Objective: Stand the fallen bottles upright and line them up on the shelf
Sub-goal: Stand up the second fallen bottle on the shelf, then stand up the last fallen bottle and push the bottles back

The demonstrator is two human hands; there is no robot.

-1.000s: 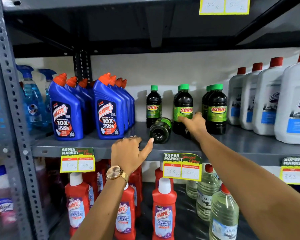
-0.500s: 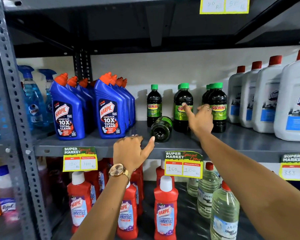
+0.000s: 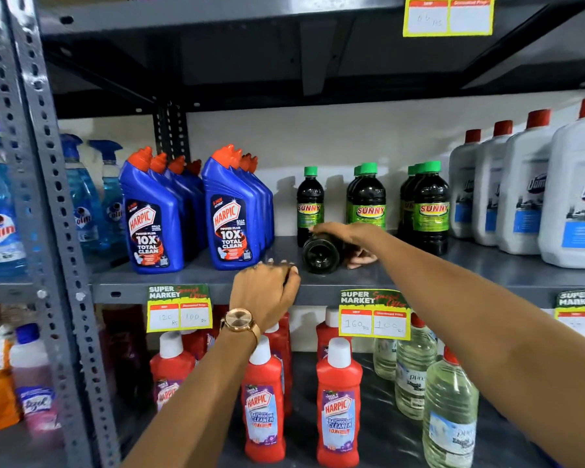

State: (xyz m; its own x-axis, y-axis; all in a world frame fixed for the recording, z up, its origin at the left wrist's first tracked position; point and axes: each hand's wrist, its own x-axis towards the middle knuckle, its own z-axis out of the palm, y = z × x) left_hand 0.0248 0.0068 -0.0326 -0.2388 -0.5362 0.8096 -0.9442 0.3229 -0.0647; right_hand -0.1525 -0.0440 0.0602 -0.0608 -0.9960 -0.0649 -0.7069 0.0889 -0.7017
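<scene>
Right hand (image 3: 347, 236) grip closed over the fallen Sunny bottle (image 3: 321, 253), fingers curled beneath; bottle lies on its side, base toward camera, on the shelf (image 3: 487, 268). Left hand (image 3: 265, 292) loosely curled at the shelf edge, holding nothing, just left of the bottle.

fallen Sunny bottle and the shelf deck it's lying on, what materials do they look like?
Fallen bottle: looks like clear glossy plastic with dark liquid inside; its moulded base shows highlights. Could be glass. The right hand is wrapped over it.
Shelf deck: grey painted metal by the look, smooth with a dull sheen.
</scene>
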